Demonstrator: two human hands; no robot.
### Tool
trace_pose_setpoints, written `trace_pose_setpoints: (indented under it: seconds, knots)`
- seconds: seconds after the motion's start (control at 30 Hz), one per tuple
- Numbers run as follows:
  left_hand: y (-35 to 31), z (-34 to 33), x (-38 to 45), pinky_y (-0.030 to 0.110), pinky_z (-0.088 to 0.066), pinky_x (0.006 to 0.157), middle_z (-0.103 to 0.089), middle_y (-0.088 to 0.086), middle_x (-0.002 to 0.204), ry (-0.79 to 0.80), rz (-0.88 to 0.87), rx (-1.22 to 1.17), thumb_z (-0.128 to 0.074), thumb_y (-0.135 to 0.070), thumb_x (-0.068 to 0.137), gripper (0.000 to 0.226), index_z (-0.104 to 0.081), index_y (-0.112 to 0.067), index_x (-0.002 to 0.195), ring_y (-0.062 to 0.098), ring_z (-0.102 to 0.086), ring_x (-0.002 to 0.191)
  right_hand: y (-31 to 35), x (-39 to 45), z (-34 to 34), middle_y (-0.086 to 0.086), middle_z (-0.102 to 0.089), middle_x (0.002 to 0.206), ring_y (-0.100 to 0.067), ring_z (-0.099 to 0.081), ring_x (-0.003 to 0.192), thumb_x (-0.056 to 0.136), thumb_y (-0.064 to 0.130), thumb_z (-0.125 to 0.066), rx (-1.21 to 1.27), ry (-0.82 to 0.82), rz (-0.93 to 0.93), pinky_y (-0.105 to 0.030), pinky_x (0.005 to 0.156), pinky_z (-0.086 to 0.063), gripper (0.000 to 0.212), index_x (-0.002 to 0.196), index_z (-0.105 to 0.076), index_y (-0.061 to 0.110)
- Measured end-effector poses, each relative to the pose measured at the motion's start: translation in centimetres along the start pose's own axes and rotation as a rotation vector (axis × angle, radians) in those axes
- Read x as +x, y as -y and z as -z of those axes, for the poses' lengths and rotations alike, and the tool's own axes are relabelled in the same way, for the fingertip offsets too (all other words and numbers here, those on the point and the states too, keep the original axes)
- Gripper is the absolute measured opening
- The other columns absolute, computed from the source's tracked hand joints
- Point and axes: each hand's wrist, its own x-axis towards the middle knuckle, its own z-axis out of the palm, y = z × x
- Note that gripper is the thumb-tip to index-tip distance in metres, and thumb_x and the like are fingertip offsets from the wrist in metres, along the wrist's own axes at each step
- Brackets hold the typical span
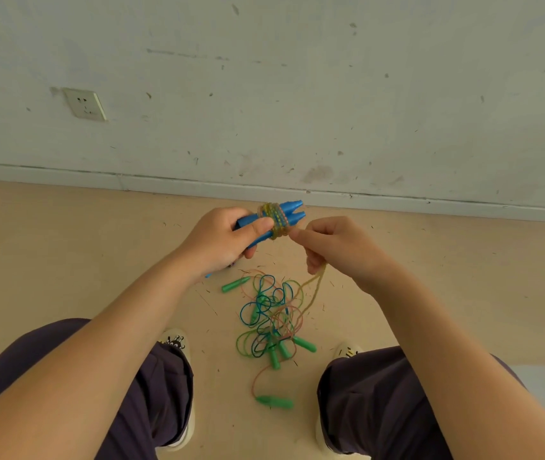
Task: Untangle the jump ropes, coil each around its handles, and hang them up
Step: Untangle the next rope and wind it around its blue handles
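Left hand [228,239] grips the pair of blue handles [286,214] side by side, thumb pressed just beside the coil [272,220] of yellowish rope already wound around them. Right hand [334,247] sits just right of the coil, fingertips pinching the free run of that rope [314,290], which drops from the hand down into the tangle [271,317] on the floor [98,247], below the handles and between the shoes. Tangle holds blue, green and pinkish cords plus several green handles [274,401] — one lies apart, nearest me, on a pink cord. My read: first rope is mid-wrap, the rest not yet untangled, nothing hung. Cord looks thin, light and floppy, probably slick plastic — it'll spring loose off the handles if tension drops, so I'd keep the thumb clamped on the last turn and feed with the right hand pinching close to the coil. Handles are rigid and light; hold them at the butt end, clear of the wraps. Risk: the trailing rope may drag the tangle up with it.
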Motion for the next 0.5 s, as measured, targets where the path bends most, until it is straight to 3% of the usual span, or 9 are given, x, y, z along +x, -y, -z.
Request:
trace_pose_setpoints:
  seconds: [0.13, 0.23, 0.3, 0.4, 0.5]
  knots:
    - [0.1, -0.2, 0.1, 0.029, -0.042, 0.06, -0.057, -0.008, 0.05, 0.022, 0.001, 0.157, -0.059, -0.04, 0.096, 0.037, -0.058, -0.018, 0.067, 0.013, -0.052, 0.053, 0.1, -0.2, 0.3, -0.005, -0.057, 0.055, -0.016, -0.054, 0.057, 0.089, 0.023, -0.064, 0.02, 0.083, 0.019, -0.042, 0.08, -0.053, 0.03, 0.065, -0.06, 0.006]
    - [0.2, 0.5, 0.1, 0.027, -0.039, 0.057, -0.055, -0.008, 0.05, 0.128, 0.046, 0.289, -0.059, -0.042, 0.096, 0.035, -0.056, -0.02, 0.068, 0.013, -0.052, 0.053, 0.1, -0.6, 0.6, 0.002, -0.052, 0.055, -0.012, -0.048, 0.052, 0.087, 0.019, -0.065, -0.134, 0.106, 0.055, -0.033, 0.059, -0.049, 0.017, 0.078, -0.072, 0.007]
    - [0.2, 0.7, -0.2, 0.024, -0.035, 0.051, -0.054, -0.009, 0.049, 0.287, 0.096, 0.331, -0.058, -0.045, 0.095, 0.034, -0.056, -0.02, 0.072, 0.007, -0.046, 0.045, 0.0, -0.6, 0.5, 0.003, -0.058, 0.06, -0.009, -0.048, 0.054, 0.087, 0.024, -0.07, -0.276, 0.085, 0.13, -0.029, 0.055, -0.042, 0.013, 0.081, -0.075, 0.014]
    - [0.0, 0.9, -0.6, 0.023, -0.031, 0.048, -0.048, -0.01, 0.048, 0.504, 0.163, 0.145, -0.059, -0.045, 0.095, 0.033, -0.056, -0.017, 0.078, 0.005, -0.041, 0.042, -0.1, -0.2, 0.5, 0.002, -0.062, 0.065, -0.005, -0.05, 0.058, 0.082, 0.022, -0.077, -0.237, 0.056, 0.198, -0.026, 0.059, -0.042, 0.008, 0.079, -0.072, 0.017]
    - [-0.2, 1.3, -0.7, 0.023, -0.027, 0.046, -0.041, -0.005, 0.05, 0.651, 0.131, -0.095, -0.06, -0.045, 0.094, 0.033, -0.059, -0.018, 0.076, 0.01, -0.033, 0.046, -0.2, 0.3, 0.8, -0.003, -0.061, 0.064, -0.012, -0.053, 0.059, 0.076, 0.016, -0.082, 0.014, 0.052, 0.199, -0.031, 0.062, -0.045, 0.023, 0.082, -0.06, 0.018]
